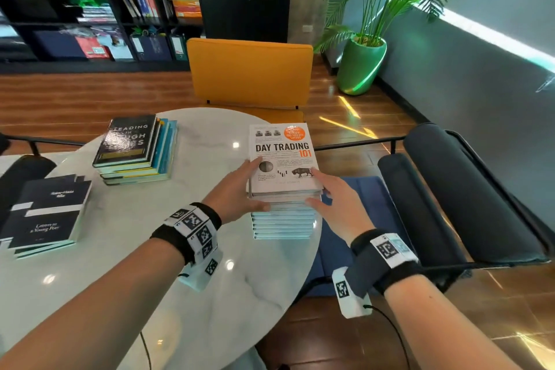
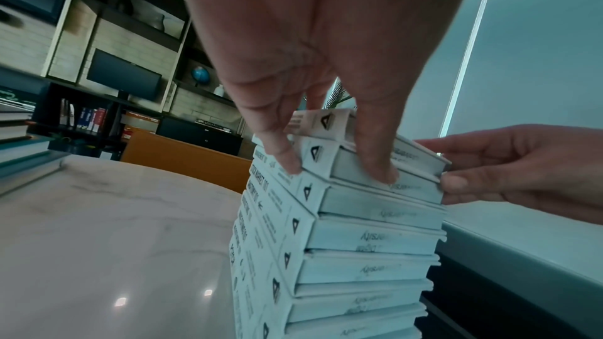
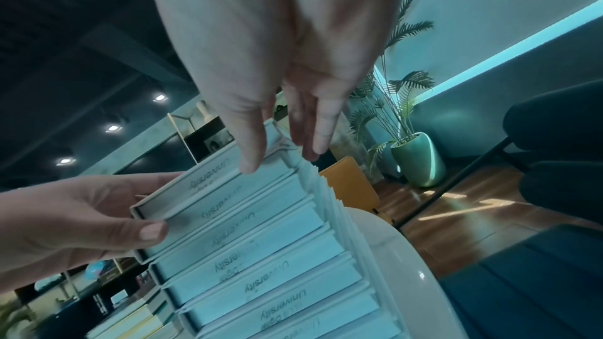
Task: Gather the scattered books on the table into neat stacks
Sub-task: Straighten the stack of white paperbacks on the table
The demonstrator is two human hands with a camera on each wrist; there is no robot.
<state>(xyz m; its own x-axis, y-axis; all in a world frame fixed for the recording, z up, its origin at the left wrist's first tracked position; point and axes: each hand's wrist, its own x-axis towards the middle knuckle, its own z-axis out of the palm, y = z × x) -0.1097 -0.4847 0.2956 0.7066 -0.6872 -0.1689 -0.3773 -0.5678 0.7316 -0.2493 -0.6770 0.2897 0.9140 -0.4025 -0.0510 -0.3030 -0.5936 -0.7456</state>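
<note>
A tall stack of white books (image 1: 283,222) stands at the right edge of the marble table (image 1: 180,264), topped by "Day Trading 101" (image 1: 282,156). My left hand (image 1: 255,183) presses the stack's upper left side, its straight fingers (image 2: 290,164) on the spines and its thumb on the near page edges. Against the upper right side lies my right hand (image 1: 316,188), thumb on the near edge and fingers (image 3: 313,143) straight along the right side. In the wrist views the top two books (image 2: 375,164) (image 3: 209,190) sit between both hands. Two other stacks stand at the left.
A stack topped by a black book (image 1: 129,141) stands at the table's far left. A dark-covered stack (image 1: 45,216) lies at the near left. An orange chair (image 1: 249,72) is behind the table, a black armchair (image 1: 450,195) to the right, and a potted plant (image 1: 360,63) in the corner.
</note>
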